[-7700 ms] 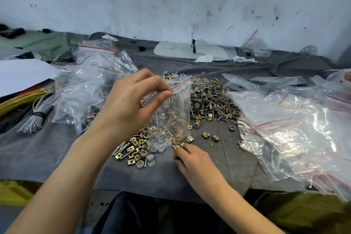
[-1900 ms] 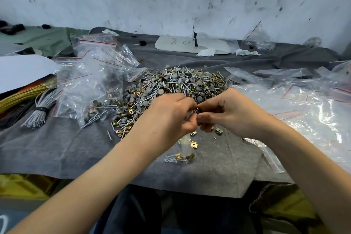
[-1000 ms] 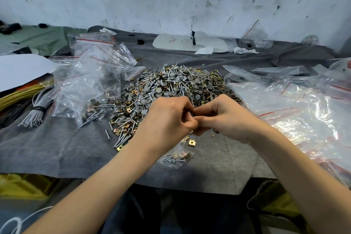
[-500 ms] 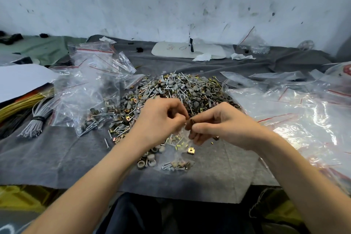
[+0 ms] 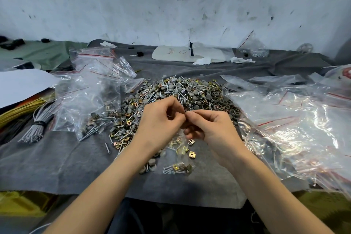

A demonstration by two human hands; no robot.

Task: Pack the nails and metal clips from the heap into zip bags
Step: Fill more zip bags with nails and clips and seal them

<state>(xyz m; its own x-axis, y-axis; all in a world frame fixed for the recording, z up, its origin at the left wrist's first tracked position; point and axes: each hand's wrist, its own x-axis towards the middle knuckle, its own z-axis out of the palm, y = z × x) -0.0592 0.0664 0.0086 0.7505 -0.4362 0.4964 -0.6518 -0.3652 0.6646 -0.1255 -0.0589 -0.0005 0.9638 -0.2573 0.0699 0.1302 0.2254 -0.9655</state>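
Grip: left hand [image 5: 161, 119] and right hand [image 5: 210, 127] both pinch the zip bag [image 5: 181, 147] at its mouth.
Handling: likely limp, slippery, bottom-heavy; best held along the seal strip.

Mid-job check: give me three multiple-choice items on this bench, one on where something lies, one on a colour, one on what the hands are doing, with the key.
1. Where does the white board lie?
A) beyond the heap, by the wall
B) left of the heap
C) right of the heap

2. What colour is the stripe on the zip bags?
A) blue
B) red
C) green

3. What are the hands doing?
A) both lie flat and empty
B) one scoops nails from the heap
C) the left hand and right hand pinch the top of the small zip bag

Key: 1 A, the board lies past the heap's far side; 2 B, red lines cross the bag tops; 3 C, both hands' fingertips meet at the bag's mouth and the bag hangs below them.
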